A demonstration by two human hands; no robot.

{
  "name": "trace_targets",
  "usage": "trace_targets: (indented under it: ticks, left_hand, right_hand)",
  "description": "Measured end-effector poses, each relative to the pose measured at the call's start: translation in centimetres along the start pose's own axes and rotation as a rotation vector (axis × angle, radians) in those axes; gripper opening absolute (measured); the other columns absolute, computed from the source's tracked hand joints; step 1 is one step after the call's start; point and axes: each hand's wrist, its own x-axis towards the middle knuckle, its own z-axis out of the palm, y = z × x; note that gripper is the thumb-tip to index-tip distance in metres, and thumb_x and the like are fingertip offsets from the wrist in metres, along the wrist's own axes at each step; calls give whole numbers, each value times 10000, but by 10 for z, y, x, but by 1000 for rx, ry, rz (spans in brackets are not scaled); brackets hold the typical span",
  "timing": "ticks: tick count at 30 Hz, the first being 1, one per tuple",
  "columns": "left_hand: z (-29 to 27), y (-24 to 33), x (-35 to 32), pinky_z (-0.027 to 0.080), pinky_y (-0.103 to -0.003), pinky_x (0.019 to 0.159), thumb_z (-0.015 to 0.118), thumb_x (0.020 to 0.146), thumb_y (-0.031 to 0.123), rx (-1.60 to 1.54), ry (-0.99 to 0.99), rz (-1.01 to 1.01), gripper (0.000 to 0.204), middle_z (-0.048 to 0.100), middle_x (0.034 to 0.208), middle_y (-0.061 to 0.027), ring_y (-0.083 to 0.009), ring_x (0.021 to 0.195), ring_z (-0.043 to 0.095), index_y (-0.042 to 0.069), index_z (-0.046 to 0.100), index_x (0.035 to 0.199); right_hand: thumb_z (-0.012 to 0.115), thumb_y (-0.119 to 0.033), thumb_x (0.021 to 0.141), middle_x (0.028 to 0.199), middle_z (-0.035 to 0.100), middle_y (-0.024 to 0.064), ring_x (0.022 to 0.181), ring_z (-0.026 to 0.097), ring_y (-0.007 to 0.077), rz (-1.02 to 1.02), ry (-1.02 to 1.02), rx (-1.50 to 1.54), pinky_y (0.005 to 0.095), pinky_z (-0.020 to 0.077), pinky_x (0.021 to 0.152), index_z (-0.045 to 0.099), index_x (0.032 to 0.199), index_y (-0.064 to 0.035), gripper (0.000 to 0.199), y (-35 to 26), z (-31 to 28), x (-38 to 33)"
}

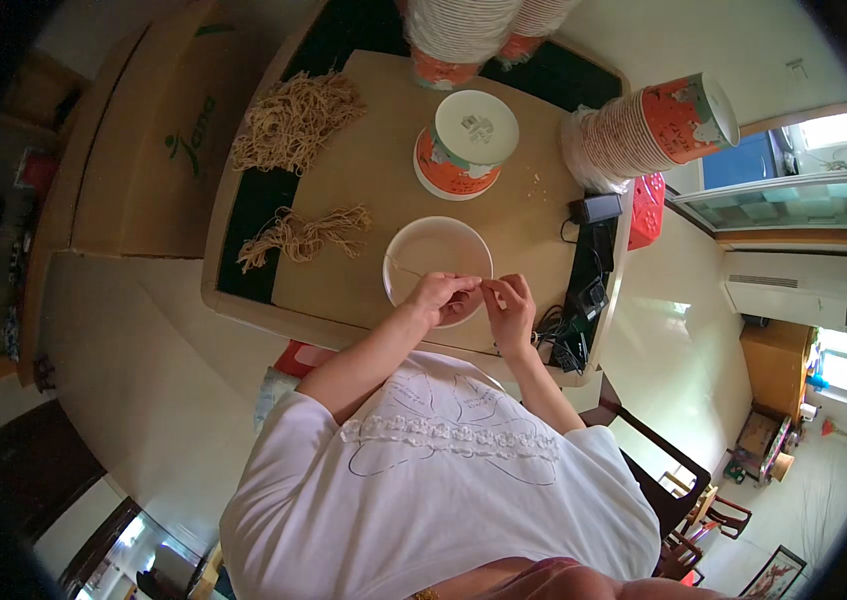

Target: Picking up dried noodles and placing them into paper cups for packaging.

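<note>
A thin strand (404, 267), likely light, limp and best gripped near its end, is being pinched by left hand (447, 294) and right hand (511, 310), the tub (459, 247) being kept beneath.

The table (254, 212) has a dark green top with a pale rim, much of it under a cardboard sheet (344, 195). On the left lie a tangled heap of cord (296, 115) and, nearer, a smaller bundle (309, 235) — both across the sheet's edge. An open bowl (439, 245) sits near the front, an upturned orange one (477, 128) behind it. Wrapped stacks (462, 30) stand at the back, another stack (624, 135) at the right — beyond the adapter (596, 209) and cables (572, 350).
</note>
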Motion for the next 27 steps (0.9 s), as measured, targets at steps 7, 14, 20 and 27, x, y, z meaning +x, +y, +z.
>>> trace_targets:
  ticks: [7, 14, 20, 27]
  left_hand:
    - [-11, -4, 7, 386, -192, 450, 588, 871, 107, 16, 20, 29, 86, 600, 694, 7, -66, 525, 515, 57, 655, 891]
    - [-4, -2, 0, 407, -182, 502, 584, 878, 114, 326, 115, 127, 112, 600, 721, 16, -49, 574, 522, 55, 660, 935]
    - [0, 1, -6, 412, -196, 537, 599, 875, 144, 528, 144, 249, 123, 596, 725, 41, -40, 618, 524, 75, 675, 942]
    - [8, 10, -14, 400, -191, 493, 613, 866, 212, 439, 206, 116, 150, 639, 738, 33, -46, 585, 529, 88, 694, 846]
  right_hand:
    - [651, -17, 793, 808, 568, 82, 676, 552, 181, 128, -62, 143, 277, 456, 596, 685, 938, -54, 153, -8, -8, 2]
    - [647, -69, 811, 803, 575, 89, 655, 560, 186, 147, -211, 135, 289, 466, 593, 694, 925, -67, 123, -5, -18, 16]
    - [658, -105, 788, 807, 577, 89, 651, 570, 214, 99, -307, 42, 316, 471, 597, 688, 883, -89, 101, -4, -20, 24]
    - [647, -91, 772, 805, 570, 91, 649, 574, 224, 76, -287, 28, 324, 474, 596, 659, 835, -67, 68, -2, -17, 24]
